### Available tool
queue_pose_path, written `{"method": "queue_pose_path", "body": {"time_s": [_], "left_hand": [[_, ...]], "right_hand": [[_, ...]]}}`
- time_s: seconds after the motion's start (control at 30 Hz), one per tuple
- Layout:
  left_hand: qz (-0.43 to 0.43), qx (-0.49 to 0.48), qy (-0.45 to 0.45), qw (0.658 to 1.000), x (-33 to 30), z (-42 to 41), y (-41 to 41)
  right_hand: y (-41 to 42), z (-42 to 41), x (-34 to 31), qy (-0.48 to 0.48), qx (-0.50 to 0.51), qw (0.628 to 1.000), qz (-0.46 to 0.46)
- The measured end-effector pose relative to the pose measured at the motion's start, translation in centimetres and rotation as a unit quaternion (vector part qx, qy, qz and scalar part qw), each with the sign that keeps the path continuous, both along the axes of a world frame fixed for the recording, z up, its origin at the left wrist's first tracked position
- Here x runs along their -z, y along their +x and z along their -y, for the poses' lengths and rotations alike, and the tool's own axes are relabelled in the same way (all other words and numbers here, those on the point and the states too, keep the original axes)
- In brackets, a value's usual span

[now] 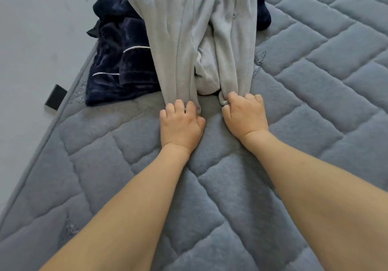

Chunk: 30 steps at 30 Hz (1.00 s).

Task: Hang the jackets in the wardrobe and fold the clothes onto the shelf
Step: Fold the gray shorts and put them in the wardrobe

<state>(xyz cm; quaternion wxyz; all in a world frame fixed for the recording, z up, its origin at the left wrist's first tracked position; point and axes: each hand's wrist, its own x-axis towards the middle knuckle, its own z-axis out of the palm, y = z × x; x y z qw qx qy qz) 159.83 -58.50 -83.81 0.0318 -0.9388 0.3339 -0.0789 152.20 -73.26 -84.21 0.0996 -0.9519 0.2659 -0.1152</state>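
A light grey fleece garment (189, 29) lies stretched lengthwise on the quilted grey mattress (220, 186), running from the top edge of the view down to my hands. My left hand (180, 123) grips its near left end with curled fingers. My right hand (243, 113) pinches the bunched near right end. A dark navy plush garment (117, 64) with white piping lies crumpled under and to the left of the grey one, and part of it shows at the upper right too.
The mattress edge runs diagonally along the left, with pale floor (31, 39) beyond it. A small black rectangular object (55, 100) sits at that edge. Quilted mattress surface spreads to the right and below my arms.
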Motion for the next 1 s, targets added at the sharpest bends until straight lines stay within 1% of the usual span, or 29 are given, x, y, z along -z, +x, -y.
{"method": "queue_pose_path", "body": {"time_s": [0.13, 0.2, 0.3, 0.37, 0.43, 0.47, 0.53, 0.57, 0.63, 0.7, 0.73, 0.77, 0.8, 0.83, 0.87, 0.9, 0.93, 0.97, 1.0], "left_hand": [[-0.028, -0.001, -0.02, 0.999, -0.1, -4.6, -5.8], [-0.065, -0.006, 0.003, 0.998, -0.6, -6.8, -9.3], [-0.127, 0.0, 0.063, 0.99, -1.8, -10.5, -15.1], [-0.177, 0.007, 0.103, 0.979, -3.1, -12.9, -19.1], [-0.252, 0.014, 0.135, 0.958, -4.3, -15.4, -23.0], [-0.294, 0.02, 0.158, 0.942, -5.0, -16.7, -24.8], [-0.386, 0.028, 0.22, 0.895, -6.6, -19.4, -28.2], [-0.439, 0.027, 0.257, 0.86, -7.2, -20.7, -30.0], [-0.538, 0.012, 0.344, 0.769, -8.4, -23.6, -33.4], [-0.611, -0.02, 0.425, 0.668, -9.6, -25.8, -35.9], [-0.637, -0.028, 0.442, 0.631, -10.1, -26.3, -36.1], [-0.645, -0.032, 0.427, 0.633, -10.3, -26.3, -35.7], [-0.627, -0.033, 0.382, 0.678, -10.4, -25.8, -34.6], [-0.58, -0.036, 0.31, 0.752, -10.6, -25.0, -33.0], [-0.512, -0.044, 0.217, 0.83, -10.8, -24.0, -30.9], [-0.449, -0.066, 0.113, 0.884, -10.8, -23.0, -28.8], [-0.401, -0.109, 0.003, 0.909, -10.8, -22.0, -26.8], [-0.373, -0.169, -0.096, 0.907, -10.4, -21.0, -24.7], [-0.364, -0.229, -0.172, 0.886, -9.8, -20.2, -22.8]], "right_hand": [[-7.9, -3.3, -0.4, -0.037, -0.016, 0.996, -0.076], [-12.5, -5.1, -1.2, -0.04, -0.018, 0.992, -0.116], [-19.4, -8.0, -2.7, -0.011, -0.026, 0.973, -0.228], [-23.6, -9.6, -3.7, 0.037, -0.042, 0.947, -0.317], [-27.7, -11.1, -5.0, 0.101, -0.05, 0.901, -0.418], [-30.0, -12.0, -5.4, 0.137, -0.041, 0.87, -0.472], [-35.6, -14.1, -6.2, 0.216, -0.016, 0.799, -0.561], [-38.7, -15.4, -6.5, 0.253, 0.001, 0.764, -0.594], [-44.4, -18.3, -7.8, 0.281, 0.01, 0.684, -0.673], [-47.5, -20.1, -9.4, 0.291, -0.039, 0.6, -0.745], [-47.5, -20.2, -10.3, 0.304, -0.056, 0.572, -0.76], [-46.6, -19.7, -11.1, 0.331, -0.044, 0.58, -0.743], [-45.3, -18.9, -11.6, 0.363, -0.017, 0.617, -0.698], [-43.8, -17.9, -12.1, 0.375, 0.018, 0.68, -0.629], [-42.1, -16.6, -12.3, 0.359, 0.063, 0.762, -0.535], [-40.2, -15.3, -12.2, 0.34, 0.116, 0.83, -0.427], [-38.5, -13.9, -12.1, 0.33, 0.167, 0.869, -0.328], [-37.0, -12.8, -11.6, 0.336, 0.216, 0.883, -0.248], [-35.6, -11.7, -11.1, 0.348, 0.255, 0.881, -0.192]]}}
